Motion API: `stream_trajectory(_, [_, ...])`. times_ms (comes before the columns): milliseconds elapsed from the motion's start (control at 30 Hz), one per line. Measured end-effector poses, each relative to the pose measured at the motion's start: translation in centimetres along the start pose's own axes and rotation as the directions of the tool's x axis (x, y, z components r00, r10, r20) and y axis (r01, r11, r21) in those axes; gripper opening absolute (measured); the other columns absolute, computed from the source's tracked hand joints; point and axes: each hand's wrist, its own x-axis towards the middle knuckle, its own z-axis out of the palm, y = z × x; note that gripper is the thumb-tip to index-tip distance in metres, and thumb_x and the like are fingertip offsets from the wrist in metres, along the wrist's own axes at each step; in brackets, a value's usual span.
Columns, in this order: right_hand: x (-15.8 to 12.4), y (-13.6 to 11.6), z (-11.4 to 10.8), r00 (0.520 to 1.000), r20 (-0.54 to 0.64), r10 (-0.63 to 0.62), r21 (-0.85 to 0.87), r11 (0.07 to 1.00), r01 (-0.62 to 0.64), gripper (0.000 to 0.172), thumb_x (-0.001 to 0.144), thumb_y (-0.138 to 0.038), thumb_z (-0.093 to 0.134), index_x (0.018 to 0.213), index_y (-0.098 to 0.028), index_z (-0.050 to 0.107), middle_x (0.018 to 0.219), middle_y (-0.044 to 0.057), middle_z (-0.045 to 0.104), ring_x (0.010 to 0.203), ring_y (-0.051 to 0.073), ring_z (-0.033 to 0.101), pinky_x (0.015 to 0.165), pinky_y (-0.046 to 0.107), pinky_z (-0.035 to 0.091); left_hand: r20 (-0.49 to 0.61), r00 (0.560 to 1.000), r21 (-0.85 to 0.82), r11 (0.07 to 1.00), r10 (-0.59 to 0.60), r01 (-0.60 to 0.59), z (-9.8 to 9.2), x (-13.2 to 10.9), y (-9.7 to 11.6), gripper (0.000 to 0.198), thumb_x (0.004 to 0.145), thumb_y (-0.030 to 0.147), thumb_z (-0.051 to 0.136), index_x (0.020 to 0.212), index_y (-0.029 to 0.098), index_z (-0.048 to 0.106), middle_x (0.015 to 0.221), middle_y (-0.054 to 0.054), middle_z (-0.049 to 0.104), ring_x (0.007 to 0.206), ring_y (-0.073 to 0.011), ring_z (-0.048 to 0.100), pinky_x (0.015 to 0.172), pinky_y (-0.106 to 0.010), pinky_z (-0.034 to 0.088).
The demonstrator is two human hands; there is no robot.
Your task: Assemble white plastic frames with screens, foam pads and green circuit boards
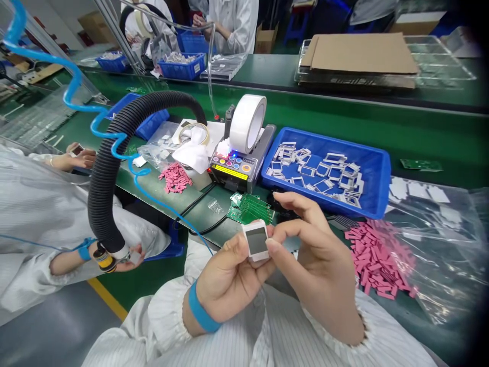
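Between my hands is a small display screen in a white frame point(256, 240), its dark grey face turned up toward me. My left hand point(229, 280), with a blue band at the wrist, holds it by the left side and from below. At its right edge, the thumb and index finger of my right hand point(317, 260) pinch it, the other fingers lifted. Just beyond lies a stack of green circuit boards point(254, 208) on the green bench. A blue bin point(384, 178) of loose white frames point(324, 171) stands past my right hand.
A tape dispenser point(239, 168) carries a white tape roll point(244, 122). Pink strips point(376, 260) lie at right beside plastic bags point(439, 244), more pink strips point(175, 178) at left. A black hose point(103, 173) and blue coiled tube point(74, 86) arch over the left side. A co-worker's hand point(130, 259) is nearby.
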Motion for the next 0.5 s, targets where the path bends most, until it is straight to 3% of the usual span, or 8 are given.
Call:
stream_trajectory(333, [0.4,0.1,0.4,1.0,-0.015,0.027,-0.085,0.996,-0.028,0.013,0.08,-0.022,0.058,0.067,-0.022,0.056,0.112,0.006,0.057,0.108,0.025,0.055,0.09,0.043,0.045,-0.036,0.999,-0.004,1.0,0.021,-0.021,-0.5,0.2,-0.1,0.012,0.075,0.019,0.07,0.086,0.015,0.071,0.09,-0.001,0.075,0.085,-0.0111,0.068,0.088,-0.024,0.051])
stream_trajectory(400, [0.4,0.4,0.7,0.999,-0.038,-0.027,-0.209,0.978,0.019,0.01,0.08,-0.022,0.058,0.07,-0.022,0.056,0.112,0.007,0.057,0.107,0.025,0.055,0.089,0.045,0.044,-0.046,0.999,-0.004,1.0,0.029,-0.029,-0.7,0.2,0.0,0.011,0.077,0.017,0.068,0.088,0.015,0.07,0.089,-0.001,0.075,0.084,-0.0101,0.068,0.086,-0.021,0.052])
stream_trajectory(467, [0.1,0.8,0.9,0.986,-0.05,-0.159,-0.36,0.924,0.131,0.003,0.08,-0.022,0.058,0.083,-0.023,0.059,0.12,0.009,0.054,0.112,0.027,0.053,0.091,0.047,0.042,-0.076,0.996,0.008,0.999,0.035,-0.034,-0.9,0.3,0.2,0.012,0.08,0.015,0.064,0.09,0.015,0.07,0.089,-0.001,0.076,0.084,-0.0093,0.069,0.082,-0.019,0.053])
stream_trajectory(500, [-0.1,1.1,1.1,0.97,-0.006,-0.242,-0.429,0.877,0.216,0.012,0.081,-0.024,0.059,0.093,-0.025,0.06,0.127,0.01,0.051,0.117,0.029,0.049,0.093,0.049,0.041,-0.103,0.994,0.018,0.999,0.029,-0.027,-1.2,0.3,0.4,0.012,0.082,0.015,0.062,0.091,0.015,0.07,0.089,-0.001,0.076,0.085,-0.0095,0.069,0.08,-0.018,0.053])
